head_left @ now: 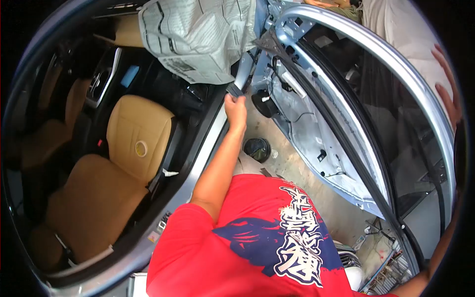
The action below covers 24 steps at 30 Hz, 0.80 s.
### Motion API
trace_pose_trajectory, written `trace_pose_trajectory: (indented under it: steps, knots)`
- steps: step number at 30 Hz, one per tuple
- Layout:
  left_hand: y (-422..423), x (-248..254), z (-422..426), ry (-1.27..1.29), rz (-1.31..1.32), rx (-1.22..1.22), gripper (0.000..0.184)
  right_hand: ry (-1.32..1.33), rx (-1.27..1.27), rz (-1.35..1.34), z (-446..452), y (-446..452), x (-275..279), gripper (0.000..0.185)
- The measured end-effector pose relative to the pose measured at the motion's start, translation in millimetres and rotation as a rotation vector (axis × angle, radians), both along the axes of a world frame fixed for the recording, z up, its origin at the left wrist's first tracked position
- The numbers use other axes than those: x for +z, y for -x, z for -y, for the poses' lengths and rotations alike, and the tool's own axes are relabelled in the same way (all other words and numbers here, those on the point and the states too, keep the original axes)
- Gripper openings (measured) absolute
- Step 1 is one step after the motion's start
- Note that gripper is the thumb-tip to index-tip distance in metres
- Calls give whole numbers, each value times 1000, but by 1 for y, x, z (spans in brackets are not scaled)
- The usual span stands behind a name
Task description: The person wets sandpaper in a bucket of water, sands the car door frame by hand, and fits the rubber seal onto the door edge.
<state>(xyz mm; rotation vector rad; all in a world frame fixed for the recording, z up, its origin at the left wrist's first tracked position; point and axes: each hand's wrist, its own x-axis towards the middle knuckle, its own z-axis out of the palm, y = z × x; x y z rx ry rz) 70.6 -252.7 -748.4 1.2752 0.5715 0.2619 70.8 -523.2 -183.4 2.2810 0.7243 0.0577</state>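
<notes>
My left hand [236,111] is closed around a small dark grey piece [234,90] at the front of the door opening; its exact kind is unclear. Just above the hand hangs the lower corner of a printed grey-white cover sheet [198,44], draped over the front of the car. Far to the right, my right hand [449,96] has its fingers spread at the outer side of the open car door [341,143]. Part of that hand is cut off by the dark edge of the view. The door's inner trim is off, baring metal, wires and a round black speaker [263,103].
On the left are tan seats [104,193], with a roll of tape [141,148] on one and a blue object [129,76] near the console. A black bucket-like container [257,149] stands on the floor between sill and door. Cables and tools [381,247] lie lower right.
</notes>
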Motion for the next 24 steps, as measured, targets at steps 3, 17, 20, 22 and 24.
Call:
trace_pose_trajectory:
  steps: [3,17,20,22,24]
  knots:
    - [85,-43,35,-143,-214,-139,22,-56,-85,4,-11,4,3,51]
    - [328,-172,64,-126,-585,-716,8,5,89,-289,-124,76,-80,31]
    - [343,-171,62,77,-733,-680,9,-90,-171,-540,-179,103,-156,31]
    - [350,-164,56,127,-787,-619,16,-225,12,-634,-163,100,-253,26]
    - [366,-171,46,165,-807,-569,19,-319,-7,-763,-159,121,-336,21]
